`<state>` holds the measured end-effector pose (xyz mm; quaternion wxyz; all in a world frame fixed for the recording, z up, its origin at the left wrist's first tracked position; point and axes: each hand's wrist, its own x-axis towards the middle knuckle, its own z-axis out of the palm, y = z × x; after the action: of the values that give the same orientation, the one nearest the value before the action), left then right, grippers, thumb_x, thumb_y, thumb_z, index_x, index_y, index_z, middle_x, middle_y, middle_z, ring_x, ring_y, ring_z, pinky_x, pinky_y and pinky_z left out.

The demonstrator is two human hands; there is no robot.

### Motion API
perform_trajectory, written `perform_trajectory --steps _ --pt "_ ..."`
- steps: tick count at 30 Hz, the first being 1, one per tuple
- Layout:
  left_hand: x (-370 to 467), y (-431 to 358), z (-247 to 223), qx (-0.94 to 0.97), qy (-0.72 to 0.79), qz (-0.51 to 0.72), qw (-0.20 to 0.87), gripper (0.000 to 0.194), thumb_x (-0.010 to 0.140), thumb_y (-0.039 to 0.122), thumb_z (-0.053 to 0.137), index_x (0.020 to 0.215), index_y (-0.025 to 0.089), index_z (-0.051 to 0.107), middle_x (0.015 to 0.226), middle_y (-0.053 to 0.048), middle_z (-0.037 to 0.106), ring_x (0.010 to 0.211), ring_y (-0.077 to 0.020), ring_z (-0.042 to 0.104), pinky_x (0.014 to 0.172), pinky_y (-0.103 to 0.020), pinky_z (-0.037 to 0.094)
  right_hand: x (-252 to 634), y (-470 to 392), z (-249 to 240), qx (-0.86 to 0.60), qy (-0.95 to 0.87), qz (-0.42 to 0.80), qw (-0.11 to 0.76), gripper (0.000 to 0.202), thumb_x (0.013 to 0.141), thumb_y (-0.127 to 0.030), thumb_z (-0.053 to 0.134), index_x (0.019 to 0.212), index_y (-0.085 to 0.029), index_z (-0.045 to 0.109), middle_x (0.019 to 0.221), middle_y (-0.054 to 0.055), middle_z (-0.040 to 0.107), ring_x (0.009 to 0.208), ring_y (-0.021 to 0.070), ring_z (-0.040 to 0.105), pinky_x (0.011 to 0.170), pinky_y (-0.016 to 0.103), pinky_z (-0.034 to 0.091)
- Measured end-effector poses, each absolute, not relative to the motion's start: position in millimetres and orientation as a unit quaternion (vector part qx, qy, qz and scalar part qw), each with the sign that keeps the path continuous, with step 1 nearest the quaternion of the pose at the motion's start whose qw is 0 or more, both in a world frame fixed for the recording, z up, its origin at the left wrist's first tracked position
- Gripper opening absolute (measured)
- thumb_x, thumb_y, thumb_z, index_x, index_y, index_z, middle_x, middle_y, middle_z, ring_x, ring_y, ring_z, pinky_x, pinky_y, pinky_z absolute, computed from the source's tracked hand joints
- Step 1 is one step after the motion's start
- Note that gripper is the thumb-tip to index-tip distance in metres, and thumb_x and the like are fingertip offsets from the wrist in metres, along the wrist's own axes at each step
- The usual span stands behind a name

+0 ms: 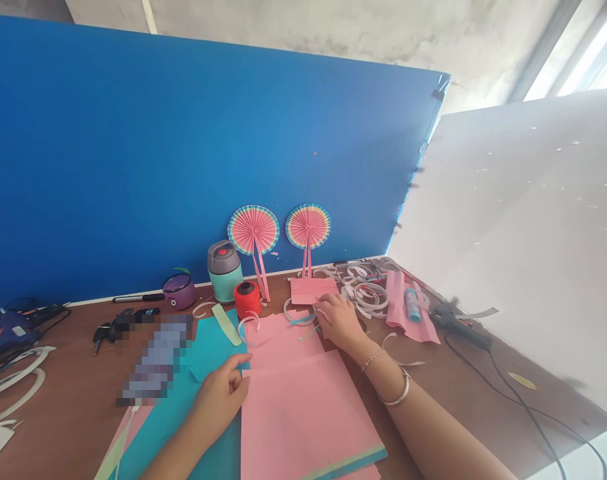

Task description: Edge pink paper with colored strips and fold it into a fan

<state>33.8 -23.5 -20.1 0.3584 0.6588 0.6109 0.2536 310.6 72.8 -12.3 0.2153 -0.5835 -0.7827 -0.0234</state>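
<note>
Head view, and both bare hands are out over the brown table (78, 387). Left hand (220, 390) sits by the left edge of a large pink sheet (303, 407), fingers bent, index and thumb parted at the paper's far left corner; whether they pinch it, I can't tell. Right hand (340, 319) reaches farther out, fingers lowered to the near right side of a pleated pink paper (310, 291); they look to be touching it, but a firm grip can't be made out.

So the big sheet lies between the two forearms, its near edge banded in green and blue, while the pleated piece lies beyond it, far ahead of the left hand. Between them, more pink paper (283, 340) pokes out, jagged along its far edge.

Going outward now! Teal paper (210, 350) spreads under the left forearm, a pale green strip (227, 325) across its far end. Farther off, a red spool (247, 300) stands beside a teal jar (226, 283), and two round pink fans (254, 230) lean at the blue panel (183, 153). Right of the right hand, white coils (370, 299) pile up, then creased pink paper (397, 293) bearing a blue tube (412, 305).
</note>
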Motion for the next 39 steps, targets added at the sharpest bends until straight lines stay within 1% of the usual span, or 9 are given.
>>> perform_trajectory --steps 5,13,18,22,26,28,31,34,39 --pt "34 -26 -19 0.658 0.617 0.245 0.354 0.049 0.077 0.040 0.040 0.118 0.017 0.052 0.054 0.008 0.038 0.052 -0.0150 0.043 0.053 -0.025 0.030 294 71 -19 -0.528 -0.825 0.013 0.204 0.026 0.089 -0.019 0.044 0.101 -0.023 0.066 0.126 0.010 0.054 0.120 0.0267 0.040 0.091 0.043 0.033" --pt "35 -26 -18 0.666 0.617 0.237 0.345 0.048 0.078 0.039 0.041 0.120 0.017 0.052 0.056 0.007 0.041 0.053 -0.0151 0.045 0.053 -0.024 0.031 296 73 -21 -0.523 -0.814 0.051 0.247 0.018 0.083 -0.011 0.047 0.081 -0.020 0.064 0.103 0.007 0.064 0.113 0.0246 0.048 0.086 0.037 0.036" --pt "35 -26 -17 0.667 0.621 0.231 0.340 0.048 0.078 0.036 0.042 0.121 0.017 0.052 0.054 0.008 0.040 0.053 -0.0148 0.046 0.052 -0.024 0.031 297 73 -16 -0.515 -0.805 0.078 0.284 0.016 0.083 -0.013 0.047 0.078 -0.019 0.062 0.092 0.006 0.066 0.097 0.0217 0.055 0.087 0.038 0.035" --pt "38 -29 -11 0.676 0.624 0.208 0.333 0.048 0.078 0.032 0.043 0.123 0.018 0.052 0.054 0.008 0.039 0.054 -0.0149 0.047 0.053 -0.023 0.031 289 61 0 -0.497 -0.793 0.175 0.305 0.015 0.081 -0.013 0.047 0.074 -0.019 0.058 0.068 -0.001 0.062 0.064 0.0139 0.055 0.082 0.035 0.040" --pt "41 -32 -2 0.676 0.637 0.190 0.319 0.049 0.077 0.030 0.046 0.124 0.018 0.051 0.055 0.007 0.043 0.057 -0.0160 0.049 0.052 -0.023 0.031 272 42 13 -0.445 -0.791 0.285 0.308 0.013 0.081 -0.013 0.046 0.076 -0.019 0.057 0.075 0.000 0.063 0.071 0.0140 0.056 0.065 0.025 0.042" --pt "42 -33 1 0.667 0.649 0.204 0.304 0.044 0.076 0.031 0.048 0.118 0.019 0.055 0.056 0.007 0.043 0.056 -0.0160 0.048 0.052 -0.023 0.030 263 33 14 -0.421 -0.810 0.283 0.294 0.013 0.080 -0.010 0.046 0.077 -0.018 0.056 0.074 0.001 0.062 0.070 0.0140 0.055 0.064 0.025 0.041" --pt "41 -32 1 0.646 0.645 0.263 0.314 0.029 0.080 0.041 0.046 0.091 0.019 0.060 0.053 0.007 0.039 0.053 -0.0150 0.045 0.050 -0.024 0.029 253 22 11 -0.399 -0.846 0.206 0.286 0.015 0.081 -0.008 0.045 0.075 -0.019 0.053 0.074 0.001 0.060 0.070 0.0152 0.053 0.071 0.030 0.040" --pt "42 -30 -1 0.621 0.602 0.323 0.386 0.041 0.083 0.055 0.040 0.066 0.021 0.052 0.049 0.006 0.037 0.051 -0.0145 0.044 0.051 -0.025 0.032 246 16 6 -0.356 -0.876 0.136 0.295 0.015 0.084 -0.009 0.043 0.077 -0.019 0.052 0.076 0.002 0.059 0.072 0.0162 0.051 0.072 0.032 0.038" --pt "46 -30 0 0.565 0.583 0.358 0.461 0.041 0.081 0.055 0.043 0.059 0.021 0.045 0.046 0.007 0.038 0.049 -0.0119 0.041 0.054 -0.024 0.035 243 15 -1 -0.318 -0.892 0.093 0.308 0.016 0.086 -0.009 0.040 0.080 -0.020 0.051 0.080 0.003 0.058 0.076 0.0179 0.051 0.071 0.032 0.036"
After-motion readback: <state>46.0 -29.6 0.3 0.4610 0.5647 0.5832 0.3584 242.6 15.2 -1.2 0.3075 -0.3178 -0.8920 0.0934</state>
